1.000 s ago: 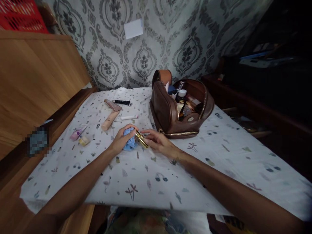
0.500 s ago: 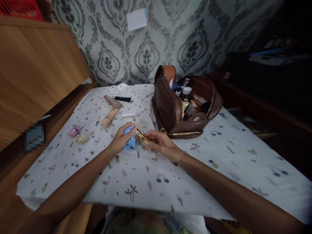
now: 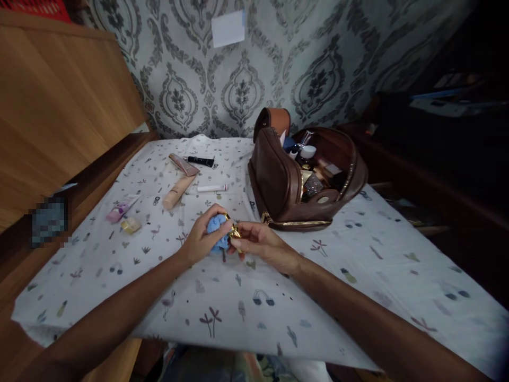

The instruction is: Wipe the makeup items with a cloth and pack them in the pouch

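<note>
My left hand (image 3: 204,236) is closed around a crumpled light blue cloth (image 3: 218,228), with the thumb pressed over it. A small shiny gold object (image 3: 234,232) lies between both hands, touching the cloth; fingers cover much of it, so its exact kind is unclear. My right hand (image 3: 264,244) pinches that gold object between thumb and fingers. Both hands are just above the patterned tablecloth (image 3: 262,323). Beyond them lie a white tube (image 3: 212,188), a beige tube (image 3: 177,192), a pinkish-brown tube (image 3: 183,165) and a black tube (image 3: 200,161).
A brown cosmetic bag (image 3: 278,183) stands unzipped at the back right, full of jars and small cosmetics. On the left are a pink-purple tube (image 3: 120,210) and a small yellowish item (image 3: 131,225). A wooden panel (image 3: 67,101) borders the table's left side.
Both hands have come slightly nearer to me, and the gold object has turned and is now more covered by fingers. The view has shifted slightly.
</note>
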Demonstrator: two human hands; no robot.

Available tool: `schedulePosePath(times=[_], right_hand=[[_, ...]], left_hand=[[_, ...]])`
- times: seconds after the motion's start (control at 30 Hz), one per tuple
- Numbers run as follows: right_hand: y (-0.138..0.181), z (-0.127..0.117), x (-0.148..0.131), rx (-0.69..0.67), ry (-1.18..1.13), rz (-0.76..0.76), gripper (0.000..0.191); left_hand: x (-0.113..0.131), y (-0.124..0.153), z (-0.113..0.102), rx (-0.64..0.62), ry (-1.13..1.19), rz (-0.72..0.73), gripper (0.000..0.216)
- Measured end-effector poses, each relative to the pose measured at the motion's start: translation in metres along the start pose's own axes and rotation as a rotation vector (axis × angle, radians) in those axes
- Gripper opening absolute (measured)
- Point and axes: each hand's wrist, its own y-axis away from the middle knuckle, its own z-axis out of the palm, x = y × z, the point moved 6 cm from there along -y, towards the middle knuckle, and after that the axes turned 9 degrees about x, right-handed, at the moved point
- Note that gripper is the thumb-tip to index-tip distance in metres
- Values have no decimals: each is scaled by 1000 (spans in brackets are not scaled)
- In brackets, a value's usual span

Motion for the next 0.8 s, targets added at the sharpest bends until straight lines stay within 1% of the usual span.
schedulePosePath(times=[0.1, 0.23, 0.37, 0.43, 0.5, 0.57, 0.7, 0.8], right_hand=[[1, 2, 4, 9, -30, 31, 47], [4, 4, 2, 8, -45, 46, 44], [5, 5, 2, -35, -44, 64, 42], [4, 2, 2, 2, -30, 38, 40], [2, -2, 2, 69, -8, -1, 39], [1, -5, 3, 122, 11, -32, 37], [-1, -8, 1, 161, 10, -84, 35], [-2, -13, -3, 226, 8, -129, 38]], left_hand=[[-5, 0, -1, 13, -29, -7, 43], [-9, -3, -3, 54, -8, -51, 56], [-11, -3, 0, 40, 32, -118, 57], [-8, -3, 1, 31, 33, -103, 57], [-6, -2, 2, 21, 28, -78, 57], [-7, -1, 3, 6, 38, -89, 58], [-14, 2, 9, -70, 108, -160, 58], [-15, 5, 14, -149, 126, -143, 47]])
